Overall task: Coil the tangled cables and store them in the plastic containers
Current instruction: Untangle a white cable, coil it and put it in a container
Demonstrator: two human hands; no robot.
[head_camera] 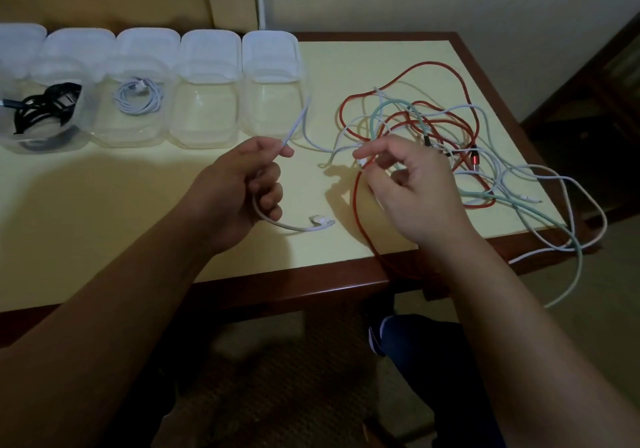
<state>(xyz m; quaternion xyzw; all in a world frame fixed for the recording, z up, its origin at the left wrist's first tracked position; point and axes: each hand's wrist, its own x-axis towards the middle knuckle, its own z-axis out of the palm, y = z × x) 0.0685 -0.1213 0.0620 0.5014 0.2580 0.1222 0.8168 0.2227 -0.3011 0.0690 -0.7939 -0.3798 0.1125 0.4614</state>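
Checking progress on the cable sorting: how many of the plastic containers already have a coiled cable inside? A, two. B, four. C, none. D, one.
A: the black cable fills the leftmost container and the white coil lies in the next container; the others look empty.

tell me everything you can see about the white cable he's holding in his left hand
The white cable is thin, smooth and rubbery-looking. The left hand grips it near one end, fingers curled round it. Below the hand a short tail curves across the table to a white plug lying flat. Above the hand it rises past the nearest clear container, then bends down and runs right into the tangle.
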